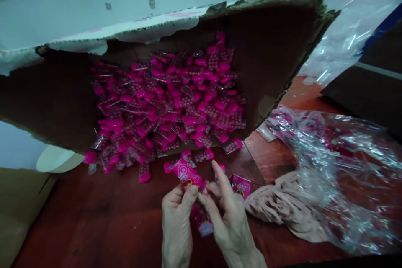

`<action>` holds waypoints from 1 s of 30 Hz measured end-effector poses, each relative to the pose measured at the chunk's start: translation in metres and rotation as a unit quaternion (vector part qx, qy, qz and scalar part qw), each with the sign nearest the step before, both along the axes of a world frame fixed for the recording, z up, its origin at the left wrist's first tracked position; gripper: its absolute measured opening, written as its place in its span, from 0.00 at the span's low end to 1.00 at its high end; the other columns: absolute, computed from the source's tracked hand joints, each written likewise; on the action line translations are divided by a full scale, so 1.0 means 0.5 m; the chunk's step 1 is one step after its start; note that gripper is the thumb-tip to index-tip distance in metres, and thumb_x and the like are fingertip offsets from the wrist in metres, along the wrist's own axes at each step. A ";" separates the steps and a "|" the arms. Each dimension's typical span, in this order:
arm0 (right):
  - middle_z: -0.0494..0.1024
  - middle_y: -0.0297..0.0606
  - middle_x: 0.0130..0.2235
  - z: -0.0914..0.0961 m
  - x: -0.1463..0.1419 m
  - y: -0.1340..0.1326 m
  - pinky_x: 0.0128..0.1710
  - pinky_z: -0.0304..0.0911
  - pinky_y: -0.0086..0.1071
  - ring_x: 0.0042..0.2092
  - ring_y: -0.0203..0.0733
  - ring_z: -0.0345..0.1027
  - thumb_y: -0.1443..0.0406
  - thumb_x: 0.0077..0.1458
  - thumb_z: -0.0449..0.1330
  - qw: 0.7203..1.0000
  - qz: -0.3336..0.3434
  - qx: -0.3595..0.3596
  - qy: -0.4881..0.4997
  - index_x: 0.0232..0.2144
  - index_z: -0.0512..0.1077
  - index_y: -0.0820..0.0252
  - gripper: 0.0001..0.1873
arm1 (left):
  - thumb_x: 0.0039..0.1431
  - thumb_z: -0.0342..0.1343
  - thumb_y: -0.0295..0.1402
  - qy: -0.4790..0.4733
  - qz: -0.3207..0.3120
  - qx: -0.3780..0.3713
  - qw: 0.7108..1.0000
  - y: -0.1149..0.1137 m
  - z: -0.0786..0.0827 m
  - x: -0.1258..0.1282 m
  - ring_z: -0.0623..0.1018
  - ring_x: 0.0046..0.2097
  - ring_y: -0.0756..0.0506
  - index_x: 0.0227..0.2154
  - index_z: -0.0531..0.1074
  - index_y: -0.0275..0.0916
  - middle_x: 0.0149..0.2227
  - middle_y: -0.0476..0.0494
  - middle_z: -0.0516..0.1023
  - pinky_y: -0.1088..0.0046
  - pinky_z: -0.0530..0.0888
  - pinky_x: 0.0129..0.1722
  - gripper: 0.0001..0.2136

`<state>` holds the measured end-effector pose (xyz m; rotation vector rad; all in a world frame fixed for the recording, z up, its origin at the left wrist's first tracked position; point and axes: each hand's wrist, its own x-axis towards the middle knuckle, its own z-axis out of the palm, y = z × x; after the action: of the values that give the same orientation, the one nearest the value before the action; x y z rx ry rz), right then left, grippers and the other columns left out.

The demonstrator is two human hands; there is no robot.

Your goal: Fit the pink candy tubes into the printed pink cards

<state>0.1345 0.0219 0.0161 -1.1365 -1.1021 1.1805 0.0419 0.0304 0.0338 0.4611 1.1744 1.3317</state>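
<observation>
Above the red-brown tabletop, my left hand [179, 222] pinches a small pink printed carton [186, 171] between thumb and fingers. At the carton's near right end is my right hand [229, 217], its thumb and some fingers closing there while the index finger points forward. What lies between those right fingertips is largely hidden. Below my hands lies another pink carton [204, 224], partly covered. Just beyond my right hand sits one more pink carton [241, 186]. A few small clear bottles with pink caps [204, 155] lie close past my fingers.
A torn cardboard box [266, 71] on its side opens toward me, with many pink-capped bottles [169, 100] heaped inside and spilling out. To the right lie a crumpled beige cloth [289, 209] and clear plastic bags [339, 176]. A pale bowl [59, 159] stands left.
</observation>
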 end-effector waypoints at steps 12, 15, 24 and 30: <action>0.70 0.29 0.25 0.002 0.004 -0.012 0.23 0.67 0.25 0.23 0.33 0.68 0.63 0.50 0.62 0.991 0.005 -0.073 0.114 0.51 0.64 0.58 0.26 | 0.42 0.66 0.37 -0.055 -0.026 -0.037 0.997 -0.004 -0.002 0.008 0.65 0.18 0.55 0.20 0.74 0.34 0.15 0.52 0.69 0.78 0.67 0.21 0.11; 0.68 0.26 0.23 0.001 0.008 -0.003 0.21 0.66 0.24 0.21 0.31 0.65 0.64 0.48 0.63 0.984 0.031 -0.092 0.152 0.51 0.64 0.57 0.26 | 0.42 0.65 0.38 -0.085 -0.033 -0.031 0.995 -0.007 -0.007 0.006 0.64 0.18 0.56 0.19 0.73 0.34 0.15 0.52 0.68 0.80 0.64 0.20 0.12; 0.72 0.27 0.20 -0.019 -0.009 0.006 0.15 0.64 0.23 0.16 0.30 0.65 0.61 0.39 0.68 0.977 0.023 -0.150 0.147 0.32 0.75 0.61 0.15 | 0.40 0.67 0.36 -0.062 0.013 -0.057 0.996 -0.036 -0.031 -0.007 0.66 0.21 0.55 0.21 0.74 0.35 0.18 0.51 0.72 0.79 0.67 0.23 0.10; 0.71 0.26 0.17 -0.076 -0.057 -0.021 0.16 0.60 0.21 0.17 0.30 0.62 0.60 0.43 0.66 0.992 0.118 -0.039 -0.018 0.40 0.74 0.59 0.19 | 0.34 0.68 0.38 0.002 0.060 -0.123 0.991 -0.087 -0.064 -0.093 0.77 0.32 0.43 0.21 0.76 0.36 0.26 0.42 0.79 0.64 0.74 0.37 0.12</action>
<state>0.1062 0.0113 -0.0219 -1.1126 -1.2542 1.4014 -0.0047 -0.0133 0.0017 0.2170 1.3673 1.2659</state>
